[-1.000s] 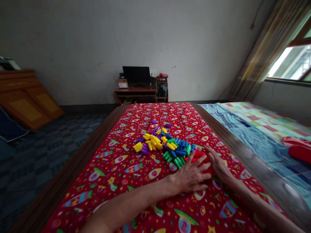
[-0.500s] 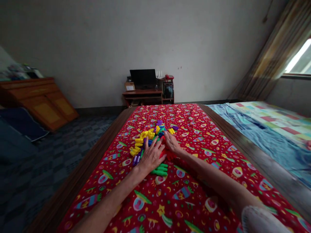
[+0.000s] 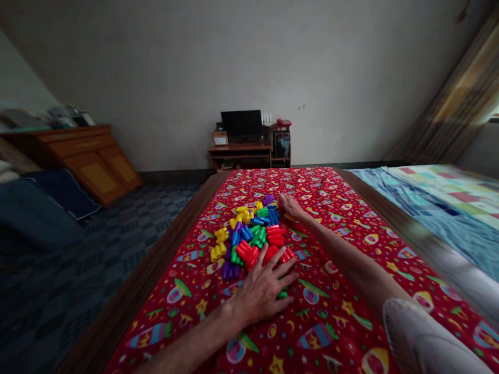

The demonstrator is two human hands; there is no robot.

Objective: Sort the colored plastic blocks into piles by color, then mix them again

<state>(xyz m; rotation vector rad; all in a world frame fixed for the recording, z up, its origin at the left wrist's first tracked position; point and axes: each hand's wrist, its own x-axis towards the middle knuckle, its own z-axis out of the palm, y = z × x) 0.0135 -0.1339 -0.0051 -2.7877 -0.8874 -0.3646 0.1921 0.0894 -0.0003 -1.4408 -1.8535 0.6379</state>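
Observation:
Toy plastic pieces shaped like short joined tubes lie in a loose pile on a red patterned cloth [image 3: 268, 353]. My left hand [image 3: 263, 291] is open, fingers spread, palm down over the pile's near right edge. Its fingertips touch red pieces [image 3: 247, 253], and a green piece [image 3: 282, 294] shows partly under it. My right hand [image 3: 292, 206] rests at the far right edge, fingers extended close together, beside blue pieces [image 3: 273, 215] and a purple piece [image 3: 268, 199]. What lies beneath its palm is mostly hidden. Yellow pieces [image 3: 218, 252] lie along the left side.
The cloth covers a long table with a dark wooden edge [image 3: 195, 208]. To the right is a bed with a blue and patchwork cover [image 3: 413, 208]. A desk with a monitor [image 3: 241, 123] stands by the far wall, a wooden cabinet [image 3: 99, 166] at left.
My left hand has drawn back toward me and right, uncovering blue, green and red pieces. My right hand has moved farther away to the pile's far right edge. The view has turned slightly left.

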